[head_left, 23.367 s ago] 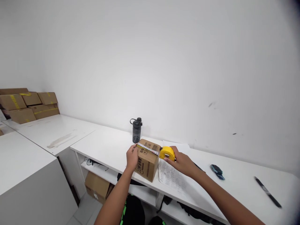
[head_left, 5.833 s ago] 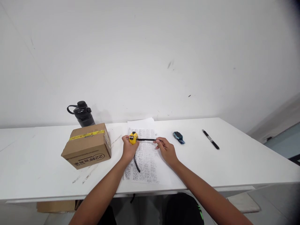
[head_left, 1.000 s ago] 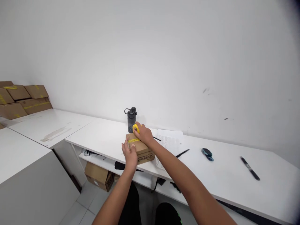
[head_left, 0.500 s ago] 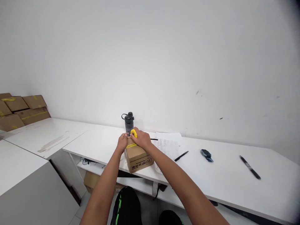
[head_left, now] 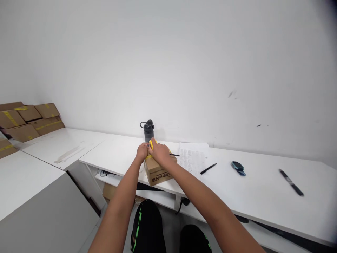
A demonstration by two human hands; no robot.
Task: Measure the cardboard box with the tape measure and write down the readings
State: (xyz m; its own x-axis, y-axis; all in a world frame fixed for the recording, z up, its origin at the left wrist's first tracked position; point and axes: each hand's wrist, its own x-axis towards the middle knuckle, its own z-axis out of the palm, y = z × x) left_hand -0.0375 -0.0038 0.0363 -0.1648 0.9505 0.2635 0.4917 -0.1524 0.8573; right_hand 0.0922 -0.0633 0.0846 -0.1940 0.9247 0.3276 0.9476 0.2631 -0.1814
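One printed carton (head_left: 160, 171) on white desk (head_left: 252, 184), scuffed wall (head_left: 195, 70) behind

Left hand (head_left: 142, 151) has gone from the near end of the box (head_left: 159, 171) up to the yellow tape measure (head_left: 151, 144), which the left had seconds back and the right hand (head_left: 160, 153) has now.

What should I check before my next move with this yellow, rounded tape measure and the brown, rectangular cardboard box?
1. Yellow, rounded tape measure held in the right hand: ok.
2. Left hand gripping the tape's end: cannot tell, too small.
3. Brown, rectangular cardboard box resting on the white, flat table: ok.
4. Box well back from the table's near edge: not ok, one corner looks right at it.
5. Dark, cylindrical bottle upright behind the box: ok.
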